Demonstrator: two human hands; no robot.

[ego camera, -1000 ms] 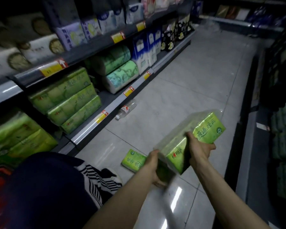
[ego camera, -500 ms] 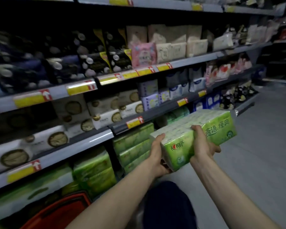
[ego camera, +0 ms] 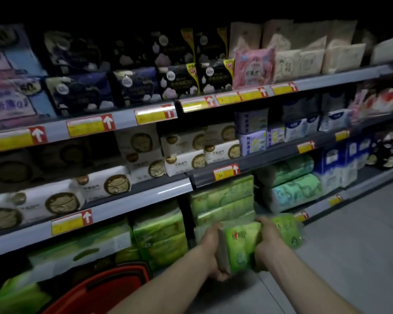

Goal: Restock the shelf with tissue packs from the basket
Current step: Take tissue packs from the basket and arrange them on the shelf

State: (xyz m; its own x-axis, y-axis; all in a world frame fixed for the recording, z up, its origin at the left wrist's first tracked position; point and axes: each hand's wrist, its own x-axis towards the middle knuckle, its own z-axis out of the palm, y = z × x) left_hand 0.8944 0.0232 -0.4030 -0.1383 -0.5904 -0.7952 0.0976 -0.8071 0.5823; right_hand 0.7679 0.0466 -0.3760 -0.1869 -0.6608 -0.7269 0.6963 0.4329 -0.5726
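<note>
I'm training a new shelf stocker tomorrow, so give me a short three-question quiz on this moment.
1. True or false: the left hand and right hand both hold the green tissue pack.
2. Where does the red basket show? A: lower left of the view. B: on the top shelf. C: right of the held pack.
3. Fill in: the stack of green packs behind the held pack lies on the ___ shelf.
Key: 1 true; 2 A; 3 lowest.
</note>
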